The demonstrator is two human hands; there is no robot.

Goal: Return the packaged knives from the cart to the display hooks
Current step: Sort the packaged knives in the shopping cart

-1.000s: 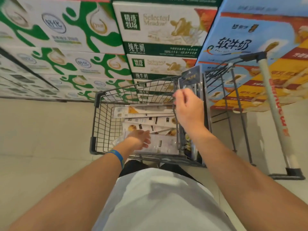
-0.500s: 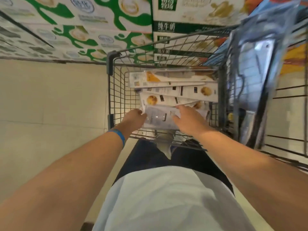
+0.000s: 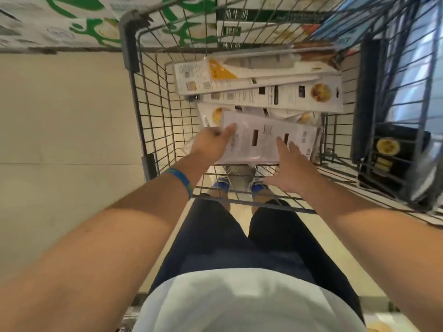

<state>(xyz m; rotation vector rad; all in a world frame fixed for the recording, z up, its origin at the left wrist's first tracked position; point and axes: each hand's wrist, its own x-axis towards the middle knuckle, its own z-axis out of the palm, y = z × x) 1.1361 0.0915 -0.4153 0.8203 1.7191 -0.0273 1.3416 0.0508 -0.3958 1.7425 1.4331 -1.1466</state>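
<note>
Several white packaged knives lie stacked in the wire cart [image 3: 134,75]. The nearest packaged knife [image 3: 266,137] is lifted at its near end, label side up. My left hand [image 3: 211,142], wrist in a blue band, grips its left edge, thumb on top. My right hand [image 3: 290,168] is at its near right corner with fingers spread, holding nothing. Behind it lie two more packaged knives [image 3: 287,94] and one with an orange triangle [image 3: 239,70]. A dark packaged knife [image 3: 393,159] stands upright in the cart's right section.
Stacked milk cartons [image 3: 72,20] line the wall beyond the cart. Beige floor tiles [image 3: 60,116] spread to the left. My legs and blue shoes [image 3: 223,183] show through the cart's wire bottom.
The view has tilted down and closer over the cart. My right hand let go of the dark package at the cart's right section and came down to the near white package, which my left hand grips.
</note>
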